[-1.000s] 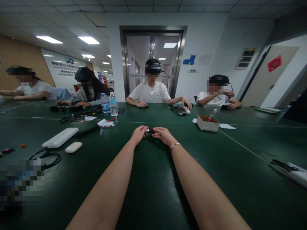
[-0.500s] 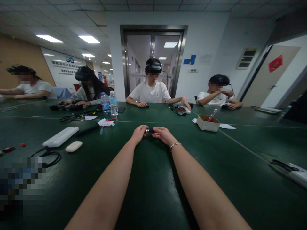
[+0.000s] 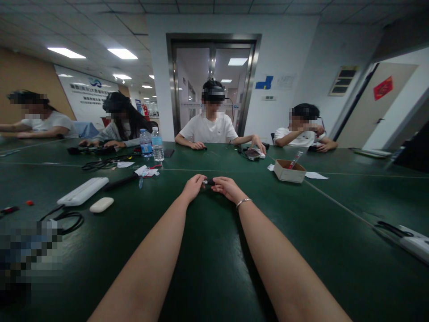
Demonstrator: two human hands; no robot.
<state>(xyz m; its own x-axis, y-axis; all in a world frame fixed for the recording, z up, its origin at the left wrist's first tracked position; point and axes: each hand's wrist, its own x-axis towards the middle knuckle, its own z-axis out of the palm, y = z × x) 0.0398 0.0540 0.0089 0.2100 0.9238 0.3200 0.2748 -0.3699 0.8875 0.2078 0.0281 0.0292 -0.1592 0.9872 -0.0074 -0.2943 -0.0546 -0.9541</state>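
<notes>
Both my arms stretch forward over the dark green table [image 3: 208,250]. My left hand [image 3: 193,187] and my right hand [image 3: 226,187] meet at the middle, fingers pinched on the two ends of a small black and silver object [image 3: 208,182]. It is too small to name. A thin bracelet [image 3: 243,202] sits on my right wrist.
A cardboard box [image 3: 288,171] stands to the right. A white power strip [image 3: 82,191], a white oval object [image 3: 101,205] and black cables [image 3: 69,219] lie left. Two water bottles [image 3: 152,145] stand further back. Several people sit along the far side. Another white device [image 3: 410,239] lies at right.
</notes>
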